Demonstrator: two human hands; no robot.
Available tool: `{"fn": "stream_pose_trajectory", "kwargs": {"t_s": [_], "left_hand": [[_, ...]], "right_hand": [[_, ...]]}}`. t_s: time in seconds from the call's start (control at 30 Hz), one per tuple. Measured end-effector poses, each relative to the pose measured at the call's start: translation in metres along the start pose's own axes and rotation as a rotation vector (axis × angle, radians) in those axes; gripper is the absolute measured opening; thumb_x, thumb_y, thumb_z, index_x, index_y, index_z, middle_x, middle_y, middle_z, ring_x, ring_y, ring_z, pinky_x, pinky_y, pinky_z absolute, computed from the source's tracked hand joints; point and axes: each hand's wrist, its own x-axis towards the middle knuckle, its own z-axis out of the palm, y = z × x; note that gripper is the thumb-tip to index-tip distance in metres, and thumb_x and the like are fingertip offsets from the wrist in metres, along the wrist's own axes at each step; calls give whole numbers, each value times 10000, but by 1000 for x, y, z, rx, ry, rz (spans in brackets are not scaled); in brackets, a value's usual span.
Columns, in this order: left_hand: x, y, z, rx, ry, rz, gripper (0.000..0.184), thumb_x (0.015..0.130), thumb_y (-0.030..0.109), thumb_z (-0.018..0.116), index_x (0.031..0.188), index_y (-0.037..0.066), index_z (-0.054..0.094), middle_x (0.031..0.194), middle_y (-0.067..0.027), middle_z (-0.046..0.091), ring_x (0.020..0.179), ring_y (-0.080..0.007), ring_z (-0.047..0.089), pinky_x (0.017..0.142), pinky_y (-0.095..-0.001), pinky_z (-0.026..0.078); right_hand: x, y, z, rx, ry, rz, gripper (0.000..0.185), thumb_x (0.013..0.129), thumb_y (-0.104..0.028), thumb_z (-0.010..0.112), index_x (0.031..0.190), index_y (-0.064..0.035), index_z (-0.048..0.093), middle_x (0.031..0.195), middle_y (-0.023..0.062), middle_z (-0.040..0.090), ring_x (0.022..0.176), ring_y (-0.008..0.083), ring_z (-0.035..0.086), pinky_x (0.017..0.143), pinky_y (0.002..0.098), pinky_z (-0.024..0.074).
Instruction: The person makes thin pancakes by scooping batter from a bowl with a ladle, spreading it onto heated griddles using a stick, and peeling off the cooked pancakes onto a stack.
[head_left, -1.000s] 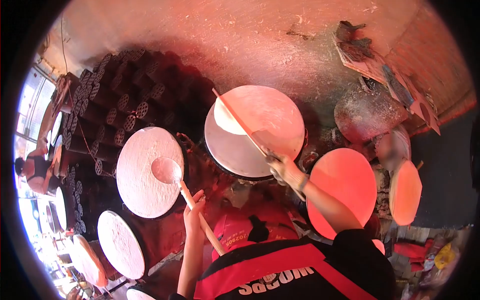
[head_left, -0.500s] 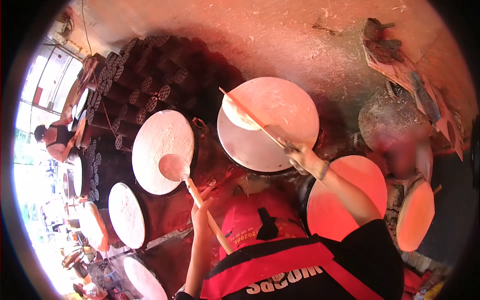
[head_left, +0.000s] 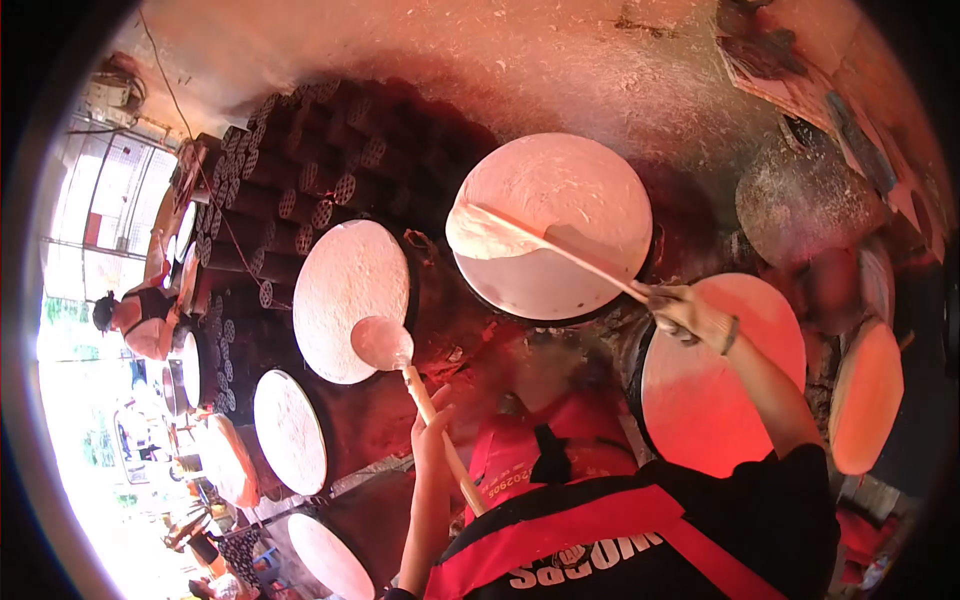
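Note:
My left hand (head_left: 432, 430) is wrapped round the wooden handle of a ladle. The ladle's round bowl (head_left: 381, 343) rests over the right part of a batter-covered round griddle (head_left: 345, 285). In my right hand (head_left: 692, 316) is a long wooden stick (head_left: 590, 265), which reaches left across the large central griddle (head_left: 545, 290). Pale batter (head_left: 560, 180) covers the upper part of that griddle, and the stick's far end lies in a thick fold of it at the left. Bare metal shows along the lower part.
Another round griddle (head_left: 720, 400) lies below my right forearm, with a round board (head_left: 866, 400) farther right. More pale rounds (head_left: 290, 430) line the lower left. Stacked dark perforated cylinders (head_left: 280, 200) stand behind. A person (head_left: 145, 315) is at the far left.
The stick has swung to a flatter angle, and its far end has moved down into the batter. My right hand has moved rightwards. The view has shifted; the ladle remains over the left griddle.

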Motion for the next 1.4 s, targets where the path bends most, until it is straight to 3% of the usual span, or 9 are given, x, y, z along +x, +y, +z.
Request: {"fn": "stream_pose_trajectory", "kwargs": {"t_s": [0.07,0.17,0.47,0.6,0.73,0.83,0.93,1.13,1.4], "left_hand": [[0,9,5,29,-30,-6,443,837,138,564,1273,84,504,819,-17,528,667,-176,597,544,-288,513],[10,22,3,-37,-197,46,378,827,47,578,1204,15,569,1084,-40,589,982,-127,533,894,-246,387],[66,22,-83,88,-400,96,412,827,17,582,1235,11,528,1174,-55,572,1026,-119,507,898,-250,383],[60,20,-133,145,-327,126,416,818,17,593,1228,-1,525,1164,-51,576,1025,-110,512,896,-245,379],[46,10,-197,26,-280,32,426,818,14,585,1235,-18,508,1064,-72,591,897,-133,586,765,-239,476],[12,21,-215,-37,-126,37,408,829,25,554,1230,-34,501,1056,-115,585,871,-184,614,742,-285,527],[27,-7,-254,-62,-75,90,438,827,34,551,1255,-29,479,1132,-138,561,974,-204,594,774,-302,530],[29,6,-245,-87,-143,57,493,814,30,562,1289,-14,437,1195,-107,562,895,-150,594,740,-281,535],[30,14,-227,-47,-318,15,403,810,13,571,1211,35,545,767,-2,551,564,-87,547,492,-228,476]], "right_hand": [[0,26,0,79,121,-120,398,927,-310,557,1321,-298,499,510,-79,323,380,31,245,334,220,199],[16,28,49,129,247,-177,415,914,-311,581,1320,-277,504,509,-80,332,369,34,255,337,221,214],[-83,177,134,377,411,-239,398,958,-325,474,1349,-252,463,526,-64,287,380,55,258,341,221,207],[13,95,266,652,276,-450,405,952,-426,452,1309,-237,470,526,-82,294,378,49,268,352,208,232],[191,20,339,599,336,-621,221,985,-336,408,875,-148,445,527,-78,340,381,47,313,352,221,264],[272,-34,361,706,516,-618,365,972,-342,405,1294,-179,453,492,-36,375,345,97,384,330,251,308],[362,-13,348,392,998,-548,371,970,-367,407,1335,-306,418,489,-30,388,322,103,351,301,261,302],[213,20,374,696,821,-488,463,925,-503,456,1344,-314,401,530,-47,403,365,68,358,323,241,312],[137,42,325,722,944,-364,400,955,-437,435,1347,-376,385,549,-53,412,393,69,376,347,252,348]]}}
